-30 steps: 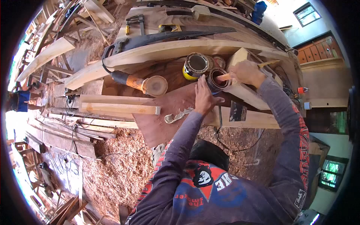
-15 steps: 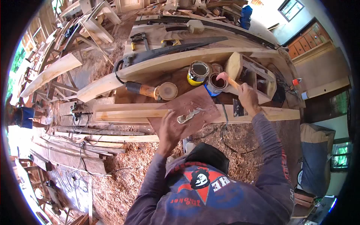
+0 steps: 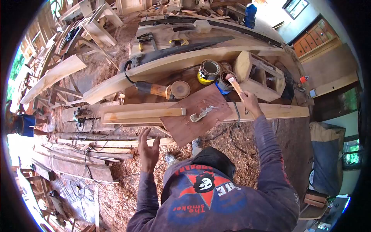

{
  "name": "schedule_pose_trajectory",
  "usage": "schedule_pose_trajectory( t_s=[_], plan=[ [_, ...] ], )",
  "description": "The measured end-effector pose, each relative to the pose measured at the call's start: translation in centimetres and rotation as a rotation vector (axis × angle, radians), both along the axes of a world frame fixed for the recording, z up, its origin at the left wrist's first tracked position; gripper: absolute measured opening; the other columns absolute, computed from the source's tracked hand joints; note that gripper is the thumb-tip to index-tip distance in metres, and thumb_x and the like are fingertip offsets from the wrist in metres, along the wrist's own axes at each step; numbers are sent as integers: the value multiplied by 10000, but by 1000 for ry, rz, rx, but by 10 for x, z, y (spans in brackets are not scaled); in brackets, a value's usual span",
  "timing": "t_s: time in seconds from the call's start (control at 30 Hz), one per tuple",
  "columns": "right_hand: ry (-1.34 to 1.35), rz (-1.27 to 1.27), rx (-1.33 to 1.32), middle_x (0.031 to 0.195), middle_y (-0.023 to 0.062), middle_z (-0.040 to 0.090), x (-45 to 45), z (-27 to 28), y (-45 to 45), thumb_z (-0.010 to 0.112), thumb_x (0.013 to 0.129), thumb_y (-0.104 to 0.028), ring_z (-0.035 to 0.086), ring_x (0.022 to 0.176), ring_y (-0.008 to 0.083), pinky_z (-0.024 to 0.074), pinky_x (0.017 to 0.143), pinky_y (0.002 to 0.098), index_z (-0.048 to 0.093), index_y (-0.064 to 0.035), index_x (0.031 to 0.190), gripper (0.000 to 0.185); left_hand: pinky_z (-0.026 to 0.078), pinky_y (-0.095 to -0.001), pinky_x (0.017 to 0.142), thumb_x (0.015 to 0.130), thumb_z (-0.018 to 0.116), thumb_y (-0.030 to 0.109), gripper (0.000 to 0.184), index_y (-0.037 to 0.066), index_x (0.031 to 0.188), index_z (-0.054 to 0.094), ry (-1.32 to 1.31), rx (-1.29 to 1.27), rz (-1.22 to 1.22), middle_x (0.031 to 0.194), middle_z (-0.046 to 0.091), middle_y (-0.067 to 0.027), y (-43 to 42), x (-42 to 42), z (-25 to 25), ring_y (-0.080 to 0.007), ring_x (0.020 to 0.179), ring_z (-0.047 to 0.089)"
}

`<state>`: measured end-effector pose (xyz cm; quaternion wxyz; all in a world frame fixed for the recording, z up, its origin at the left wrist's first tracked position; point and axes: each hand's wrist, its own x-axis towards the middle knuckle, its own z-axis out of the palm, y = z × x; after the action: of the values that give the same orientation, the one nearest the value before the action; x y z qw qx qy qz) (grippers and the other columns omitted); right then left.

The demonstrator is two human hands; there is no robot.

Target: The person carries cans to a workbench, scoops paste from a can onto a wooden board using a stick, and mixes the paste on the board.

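Observation:
My right hand (image 3: 251, 103) is wrapped round a wooden stick (image 3: 235, 85) whose far end carries a pinkish lump, just above an open blue can (image 3: 227, 82). Beside that can is an open yellow and black can (image 3: 208, 72). A thin brown board (image 3: 179, 129) lies across the light beams, bearing a smear of pale paste (image 3: 203, 113). My left hand (image 3: 148, 150) is raised left of the board, fingers apart, touching nothing.
An angle grinder (image 3: 154, 91) rests left of the cans, with a handsaw (image 3: 170, 51) and a clamp (image 3: 148, 40) behind. At right stands a wooden frame piece (image 3: 261, 75). Shavings (image 3: 123, 181) cover the floor; a person's legs (image 3: 27, 125) show far left.
My left hand has let go of the board's edge and moved left and down. My right hand has shifted slightly left and lower with the stick.

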<state>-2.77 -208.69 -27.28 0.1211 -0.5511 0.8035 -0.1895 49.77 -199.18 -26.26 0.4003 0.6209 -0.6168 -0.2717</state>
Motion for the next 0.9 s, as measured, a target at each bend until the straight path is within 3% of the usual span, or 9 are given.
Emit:
schedule_pose_trajectory(
  t_s=[0.17, 0.27, 0.33, 0.37, 0.47, 0.57, 0.63, 0.73, 0.9],
  plan=[
    [86, 21, 59, 924, 218, 718, -13, 12, -2, 641, 952, -356, 696, 931, 412, 524, 810, 479, 687, -42, 1108, 354, 452, -446, 1066, 889, 764, 148, 455, -15, 1277, 593, 0, -54, -15, 1349, 578, -217, -5, 4, -2, -379, 1281, 549],
    [-27, 20, -121, 969, 215, 730, -5, 11, 0, 670, 938, -313, 701, 901, 397, 527, 819, 486, 633, -2, 1169, 390, 447, -423, 1070, 885, 774, 153, 418, -21, 1234, 624, -8, -50, 55, 1321, 613, -191, -3, 6, -12, -348, 1249, 577],
    [-123, 133, -247, 1000, 175, 724, 0, 23, 1, 678, 947, -287, 704, 793, 293, 551, 732, 417, 594, 15, 1196, 401, 444, -426, 1074, 888, 772, 157, 416, -23, 1233, 625, -7, -34, 74, 1321, 613, -193, -1, 6, -14, -349, 1252, 575],
    [-120, 140, -239, 1000, 175, 724, 0, 30, -3, 678, 947, -287, 704, 793, 293, 551, 732, 417, 594, 15, 1196, 401, 440, -428, 1078, 891, 770, 161, 415, -26, 1232, 626, -13, -19, 81, 1320, 612, -195, 1, 6, -15, -349, 1255, 572],
    [-653, -91, -17, 839, 79, 678, 6, 56, -6, 621, 1005, -296, 602, 588, 91, 468, 519, 251, 641, -10, 1129, 313, 447, -432, 1072, 895, 760, 150, 410, -26, 1239, 620, -9, -2, 79, 1332, 601, -203, 3, 6, -22, -358, 1263, 566],
    [-714, -127, 27, 792, 51, 654, 2, 45, -6, 606, 1018, -303, 594, 588, 92, 464, 511, 261, 655, -13, 1084, 302, 444, -439, 1077, 900, 747, 140, 398, -20, 1240, 616, 27, 4, 77, 1342, 591, -205, 1, 1, -26, -369, 1280, 553],
    [-666, -160, -9, 754, 14, 608, 2, 28, -6, 614, 1017, -318, 545, 549, 80, 426, 492, 251, 659, -27, 1040, 295, 447, -439, 1075, 902, 745, 138, 394, -22, 1238, 616, 5, 12, 84, 1342, 590, -203, 1, -1, -28, -367, 1273, 557],
    [-881, -112, -133, 699, -36, 521, 17, 26, -2, 647, 1000, -345, 430, 538, 62, 324, 458, 251, 625, -38, 1098, 323, 453, -438, 1069, 904, 742, 134, 389, -21, 1238, 618, -13, 3, 76, 1337, 593, -202, -3, -4, -27, -363, 1267, 561],
    [-957, -112, -39, 792, 21, 640, 17, 39, 5, 603, 1019, -354, 563, 605, 82, 410, 476, 245, 609, -17, 1144, 359, 461, -436, 1058, 907, 735, 127, 381, -17, 1240, 620, -2, -11, 22, 1334, 594, -204, -14, -5, -26, -365, 1260, 563]
  ],
)
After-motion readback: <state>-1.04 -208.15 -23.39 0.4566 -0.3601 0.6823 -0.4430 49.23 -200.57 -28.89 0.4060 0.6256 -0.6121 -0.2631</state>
